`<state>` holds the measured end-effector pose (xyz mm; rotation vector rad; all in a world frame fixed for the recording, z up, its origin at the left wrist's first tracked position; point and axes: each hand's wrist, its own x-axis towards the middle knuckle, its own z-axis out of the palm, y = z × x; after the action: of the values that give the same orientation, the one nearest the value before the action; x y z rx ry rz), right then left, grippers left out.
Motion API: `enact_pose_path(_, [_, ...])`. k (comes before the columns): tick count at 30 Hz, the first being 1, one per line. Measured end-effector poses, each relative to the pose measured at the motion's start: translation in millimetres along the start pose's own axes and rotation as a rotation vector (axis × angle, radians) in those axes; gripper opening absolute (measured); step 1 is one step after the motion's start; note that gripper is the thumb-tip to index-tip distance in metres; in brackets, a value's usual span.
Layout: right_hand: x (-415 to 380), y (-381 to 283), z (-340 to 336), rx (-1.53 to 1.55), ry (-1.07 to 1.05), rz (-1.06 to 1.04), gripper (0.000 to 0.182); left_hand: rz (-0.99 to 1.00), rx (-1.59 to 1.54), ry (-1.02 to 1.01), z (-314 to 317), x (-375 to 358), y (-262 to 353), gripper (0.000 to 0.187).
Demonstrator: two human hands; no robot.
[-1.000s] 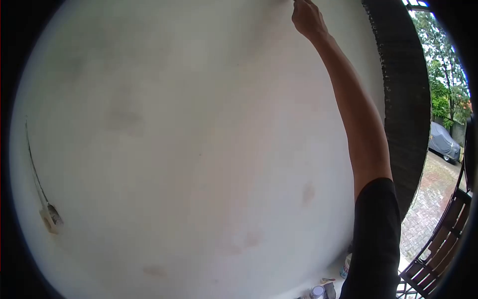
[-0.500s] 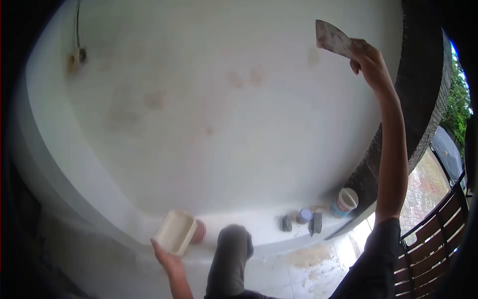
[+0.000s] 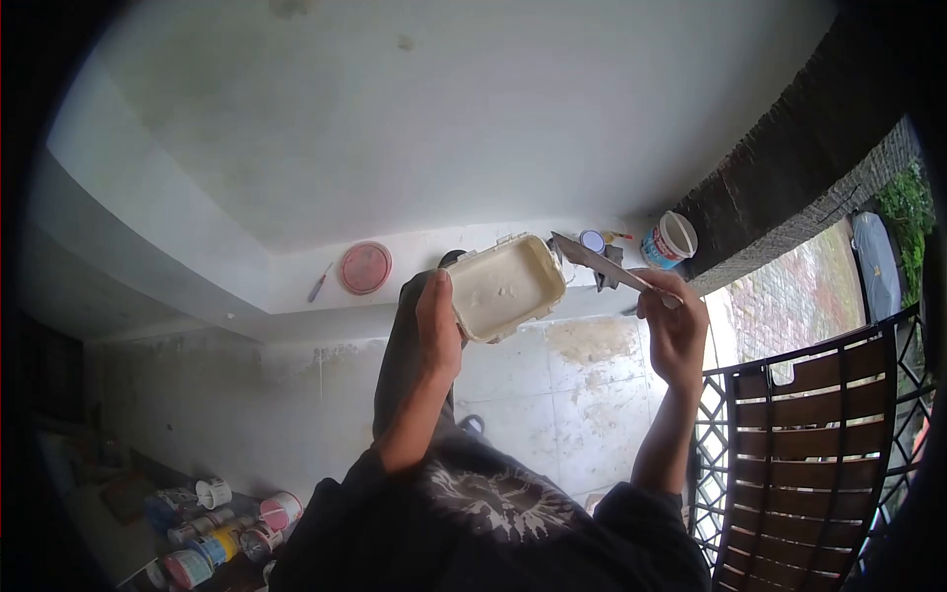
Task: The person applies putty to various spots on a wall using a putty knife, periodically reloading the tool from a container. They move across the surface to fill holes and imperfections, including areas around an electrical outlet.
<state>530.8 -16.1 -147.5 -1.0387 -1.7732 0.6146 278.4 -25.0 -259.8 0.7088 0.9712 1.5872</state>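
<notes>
My left hand (image 3: 439, 321) grips the near left side of a cream plastic tub (image 3: 508, 289), thumb over its rim. A pale smooth paste with a few small lumps lies inside. In my right hand (image 3: 676, 321) is a putty knife (image 3: 607, 264) with a broad, smeared blade. The blade points left, its edge close to the tub's right rim. Behind the knife, a dark block (image 3: 611, 268) and a small blue-lidded can (image 3: 592, 241) sit on the ledge, partly covered by the blade.
A white wall (image 3: 395, 148) rises ahead above a ledge holding a red round lid (image 3: 366, 267), a small slim tool (image 3: 321, 282) and a white bucket (image 3: 670, 239). Several paint cans (image 3: 212, 543) stand at lower left. A slatted metal gate (image 3: 809, 444) is on the right.
My right hand has brought the putty knife down from the wall to beside the tub. My left hand has raised the tub to the right, and the view has tilted down.
</notes>
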Motion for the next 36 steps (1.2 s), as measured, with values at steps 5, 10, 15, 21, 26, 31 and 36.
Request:
enact_pose_path(5, [-12, 13, -11, -0.044, -0.105, 0.117, 0.016, -0.037, 0.015, -0.02, -4, -18, -34, 0.044])
enact_pose_path(10, [-13, 0, -5, -0.288, -0.199, 0.007, 0.014, 0.006, 0.175, -0.055, 1, -30, -34, 0.042])
enact_pose_path(15, [-18, 8, -5, -0.29, -0.261, 0.05, 0.013, 0.185, 0.366, -0.019, 8, -33, -34, 0.041])
enact_pose_path(21, [-29, 15, -7, -0.263, -0.288, 0.094, 0.013, 0.189, 0.326, 0.034, 12, -34, -40, 0.04])
enact_pose_path(26, [-38, 18, 1, -0.229, -0.198, 0.096, 0.017, 0.218, 0.343, 0.02, 13, -36, -45, 0.041])
enact_pose_path(31, [-61, 26, 22, -0.026, -0.105, 0.281, 0.015, 0.23, 0.333, 0.062, 6, -34, -60, 0.043])
enact_pose_path(36, [-81, 41, 54, 0.103, 0.043, 0.363, 0.019, 0.231, 0.38, 0.052, -1, -34, -62, 0.046])
